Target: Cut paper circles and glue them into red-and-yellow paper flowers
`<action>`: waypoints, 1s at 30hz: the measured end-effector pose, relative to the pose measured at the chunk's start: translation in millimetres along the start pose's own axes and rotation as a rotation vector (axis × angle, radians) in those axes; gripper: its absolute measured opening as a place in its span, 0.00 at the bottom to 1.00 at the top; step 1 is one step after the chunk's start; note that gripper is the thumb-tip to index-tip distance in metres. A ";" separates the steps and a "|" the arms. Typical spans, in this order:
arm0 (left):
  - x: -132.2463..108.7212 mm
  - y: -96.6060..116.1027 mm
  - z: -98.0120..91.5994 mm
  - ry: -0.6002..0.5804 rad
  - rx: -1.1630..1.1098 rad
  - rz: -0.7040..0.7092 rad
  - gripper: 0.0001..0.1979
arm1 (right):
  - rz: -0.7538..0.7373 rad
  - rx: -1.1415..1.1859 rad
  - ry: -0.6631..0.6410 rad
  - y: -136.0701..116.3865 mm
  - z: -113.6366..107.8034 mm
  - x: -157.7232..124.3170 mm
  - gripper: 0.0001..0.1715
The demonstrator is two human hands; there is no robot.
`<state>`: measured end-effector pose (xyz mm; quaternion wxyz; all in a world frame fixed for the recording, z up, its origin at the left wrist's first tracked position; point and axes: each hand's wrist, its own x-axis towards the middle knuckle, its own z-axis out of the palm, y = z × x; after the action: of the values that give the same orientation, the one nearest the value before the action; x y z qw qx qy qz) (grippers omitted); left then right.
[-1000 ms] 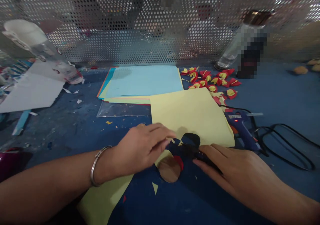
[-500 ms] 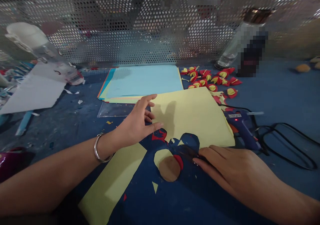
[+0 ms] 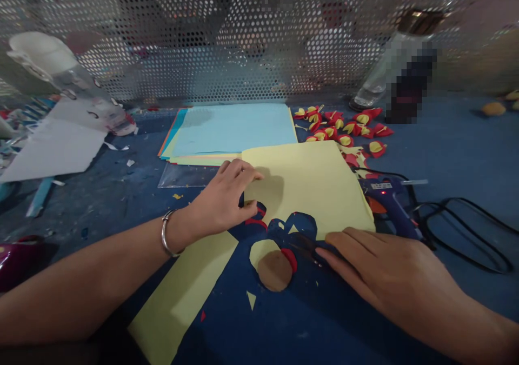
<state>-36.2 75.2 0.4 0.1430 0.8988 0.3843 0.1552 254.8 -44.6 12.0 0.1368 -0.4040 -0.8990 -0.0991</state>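
My left hand (image 3: 222, 197), with a metal bangle on the wrist, pinches the left edge of a yellow sheet (image 3: 308, 184) that has round holes cut from its near edge. My right hand (image 3: 377, 265) lies over dark scissors (image 3: 304, 244) at the sheet's near edge, fingers closed round them. A brown disc (image 3: 274, 270) with yellow and red rounds under it lies just in front. A yellow strip (image 3: 182, 294) lies under my left forearm.
A stack of coloured paper (image 3: 233, 132) lies behind. Red and yellow petals (image 3: 344, 130) are scattered at the back right. A blue glue gun (image 3: 389, 200) with its black cord (image 3: 466, 230) lies at right. A bottle (image 3: 389, 73) stands by the perforated metal wall (image 3: 203, 40).
My left hand moved from the cut-outs up to the yellow sheet's left edge and gripped it. The sheet has shifted slightly. My right hand has stayed on the scissors.
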 end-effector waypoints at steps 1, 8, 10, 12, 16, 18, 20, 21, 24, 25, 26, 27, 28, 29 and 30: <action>0.3 -1.5 -0.2 0.004 0.016 -0.006 0.20 | 0.008 -0.056 0.016 1.2 -1.8 0.4 0.19; 2.9 -12.7 -1.9 0.046 0.105 -0.010 0.15 | 0.176 -0.298 -0.032 12.7 -6.6 -4.9 0.23; 2.9 -14.2 -2.0 0.051 0.105 -0.034 0.16 | 0.251 -0.349 -0.062 15.8 -4.9 -7.6 0.25; 2.7 -14.8 -2.2 0.050 0.105 -0.047 0.17 | 0.318 -0.380 -0.104 18.8 -2.5 -9.6 0.28; 2.2 -14.8 -2.3 0.039 0.091 -0.060 0.17 | 0.392 -0.356 -0.122 24.9 1.9 -11.4 0.29; 1.9 -14.9 -1.5 0.039 0.081 -0.062 0.17 | 0.400 -0.322 -0.085 27.2 3.4 -12.3 0.29; 1.2 -15.4 -0.7 0.049 0.070 -0.062 0.17 | 0.397 -0.291 -0.071 28.2 4.6 -13.7 0.29; 0.8 -15.7 -0.5 0.055 0.061 -0.064 0.17 | 0.394 -0.273 -0.076 28.2 5.1 -14.5 0.29; 0.7 -16.7 -2.0 0.071 0.007 -0.112 0.21 | 0.374 -0.196 -0.096 26.6 7.0 -16.6 0.27; 1.4 -16.8 -3.0 0.072 -0.032 -0.149 0.23 | 0.363 -0.175 -0.095 26.1 7.8 -17.0 0.26; 2.7 -16.8 -3.9 0.067 -0.097 -0.193 0.24 | 0.352 -0.162 -0.091 25.7 8.6 -17.2 0.26; 4.4 -16.5 -4.7 0.060 -0.193 -0.238 0.25 | 0.342 -0.159 -0.087 25.6 9.4 -17.1 0.26; 6.4 -16.0 -5.0 0.058 -0.316 -0.277 0.26 | 0.332 -0.161 -0.082 25.7 10.0 -16.9 0.26; 8.6 -15.1 -4.9 0.059 -0.455 -0.307 0.28 | 0.323 -0.164 -0.080 26.0 10.4 -16.6 0.26; 10.8 -14.0 -4.5 0.068 -0.589 -0.327 0.30 | 0.316 -0.169 -0.081 26.5 10.2 -16.2 0.26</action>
<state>-39.9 93.0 1.0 0.4065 0.7397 0.4667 0.2642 283.4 -35.6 -1.1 0.0799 -0.5540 -0.8176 -0.1351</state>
